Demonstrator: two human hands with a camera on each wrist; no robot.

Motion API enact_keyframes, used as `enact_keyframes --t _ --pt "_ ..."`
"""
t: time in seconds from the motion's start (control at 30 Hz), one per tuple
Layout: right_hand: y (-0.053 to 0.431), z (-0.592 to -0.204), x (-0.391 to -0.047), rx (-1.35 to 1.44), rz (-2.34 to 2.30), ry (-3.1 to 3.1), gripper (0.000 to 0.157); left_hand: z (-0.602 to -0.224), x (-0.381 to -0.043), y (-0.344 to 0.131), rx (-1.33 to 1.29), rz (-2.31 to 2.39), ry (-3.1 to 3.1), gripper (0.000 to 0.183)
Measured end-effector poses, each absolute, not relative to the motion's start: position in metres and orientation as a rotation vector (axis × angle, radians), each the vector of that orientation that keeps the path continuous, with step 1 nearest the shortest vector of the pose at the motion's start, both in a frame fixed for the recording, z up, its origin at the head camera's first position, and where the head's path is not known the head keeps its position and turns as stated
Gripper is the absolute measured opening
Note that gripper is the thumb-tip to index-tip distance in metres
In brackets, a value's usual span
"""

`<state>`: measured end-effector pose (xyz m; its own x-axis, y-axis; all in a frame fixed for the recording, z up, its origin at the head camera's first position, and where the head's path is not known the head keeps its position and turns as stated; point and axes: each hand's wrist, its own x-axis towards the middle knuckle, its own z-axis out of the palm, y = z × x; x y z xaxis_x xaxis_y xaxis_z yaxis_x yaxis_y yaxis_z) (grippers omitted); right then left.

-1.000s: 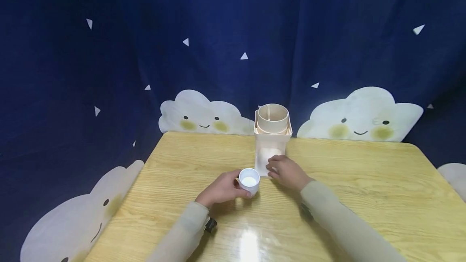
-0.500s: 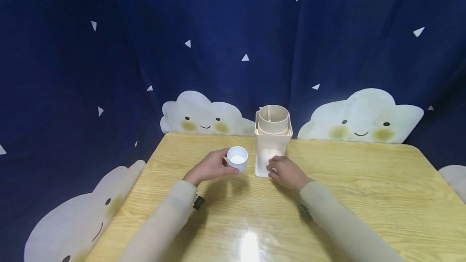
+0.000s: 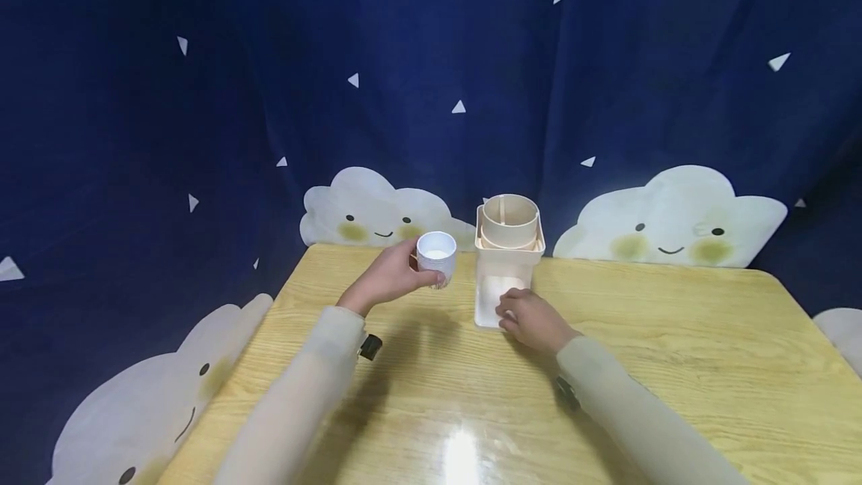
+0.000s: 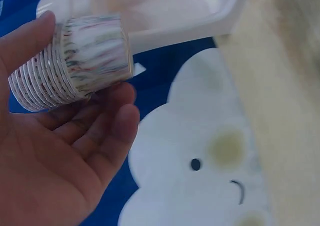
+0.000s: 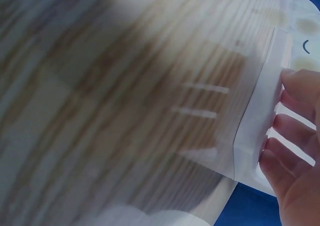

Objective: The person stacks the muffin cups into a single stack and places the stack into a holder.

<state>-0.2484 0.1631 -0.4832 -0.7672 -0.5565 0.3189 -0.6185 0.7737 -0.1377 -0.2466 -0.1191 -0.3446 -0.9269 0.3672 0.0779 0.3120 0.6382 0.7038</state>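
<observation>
In the head view my left hand (image 3: 387, 275) grips a stack of nested paper cups (image 3: 436, 251), mouths up, raised above the table. The left wrist view shows the paper cups' (image 4: 95, 49) stacked rims and a patterned side, with the thumb and fingers of my left hand (image 4: 60, 151) round them. Just right of the stack stands a cream cup dispenser (image 3: 508, 260), with a round tube in its square top. My right hand (image 3: 535, 318) has curled fingers on the dispenser's low base. In the right wrist view, fingertips of my right hand (image 5: 295, 141) hold the base's white edge (image 5: 260, 106).
The dispenser stands near the far edge of the wooden table (image 3: 640, 335). Behind the table hangs a dark blue curtain (image 3: 404, 58) with clouds and small white triangles.
My left hand has lifted the stack of paper cups up and away from me, shifting slightly left, so it is now beside the dispenser's top. My right hand has stayed at the base.
</observation>
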Motion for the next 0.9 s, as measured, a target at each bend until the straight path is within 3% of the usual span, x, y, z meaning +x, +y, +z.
enact_keyframes --t 0.33,0.9 --pt "0.162 -0.478 -0.247 0.94 0.345 -2.676 0.009 -0.301 -0.254 -0.118 0.559 1.294 2.861 0.055" --pt "0.159 -0.477 -0.246 0.89 0.339 -2.738 0.011 -0.242 -0.277 -0.1 0.547 1.194 2.882 0.07"
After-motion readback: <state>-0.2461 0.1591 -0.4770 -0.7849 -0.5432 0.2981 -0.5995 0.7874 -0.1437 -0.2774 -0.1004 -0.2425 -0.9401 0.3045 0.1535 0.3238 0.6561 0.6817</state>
